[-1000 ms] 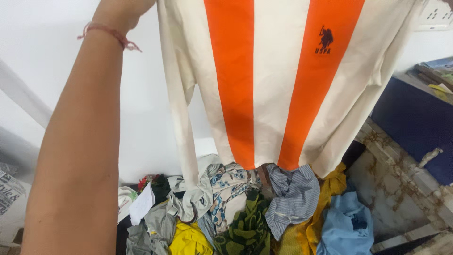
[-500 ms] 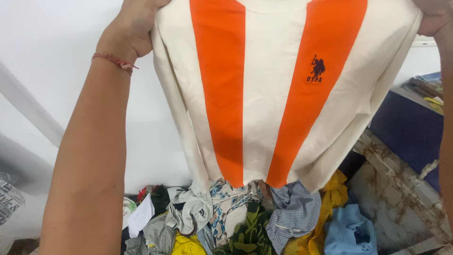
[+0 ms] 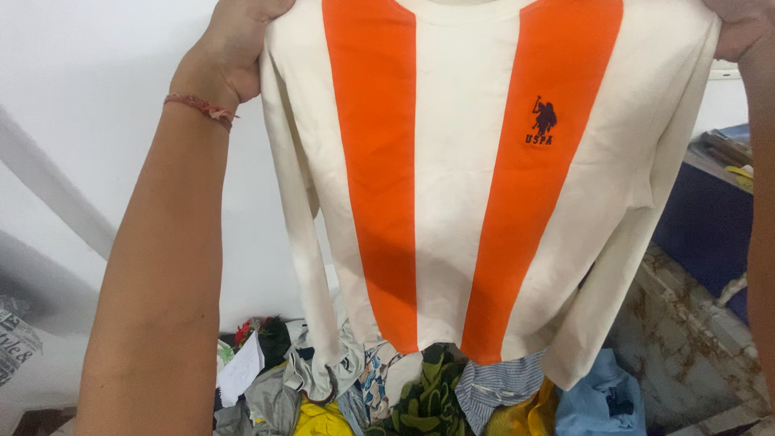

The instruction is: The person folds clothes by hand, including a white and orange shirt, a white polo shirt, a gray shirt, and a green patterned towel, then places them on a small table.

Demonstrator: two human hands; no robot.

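Note:
I hold up a cream long-sleeved shirt (image 3: 456, 178) with two broad orange vertical stripes and a small dark emblem on the chest. My left hand (image 3: 238, 48), with a red thread band at the wrist, grips its left shoulder at the top of the view. At the top right corner my right hand (image 3: 739, 28) grips the other shoulder. The shirt hangs spread flat between both hands, its sleeves dangling down the sides and its hem just above a heap of clothes.
A pile of mixed clothes (image 3: 420, 396) lies below: yellow, green, striped blue and light blue pieces. A white wall (image 3: 97, 145) stands behind. A dark blue cabinet (image 3: 706, 234) with items on top is at the right, beside a stained stone ledge (image 3: 686, 347).
The shirt and both hands have come lower in view, so the shoulders and neckline now show. The shirt is spread wider between my hands.

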